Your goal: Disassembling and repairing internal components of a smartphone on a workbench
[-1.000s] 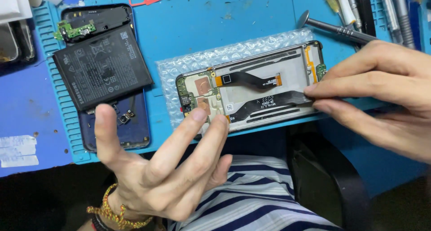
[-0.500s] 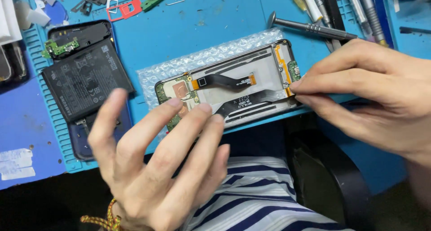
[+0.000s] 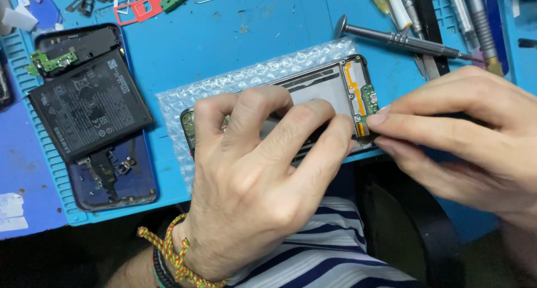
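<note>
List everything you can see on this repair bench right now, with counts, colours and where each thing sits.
opened phone frame: 1, black with grey inside, centre, on the bubble wrap
small green board: 1, green, right end of the frame
bubble wrap: 1 sheet, clear, under the frame
battery: 1, black, left, lying on the back cover
back cover: 1, dark blue, left
screwdriver: 1, metal, top right
work mat: 1, blue, under everything
braided bracelet: 1, multicoloured, left wrist
left hand: pressing down on the frame
right hand: fingertips at the green board
</note>
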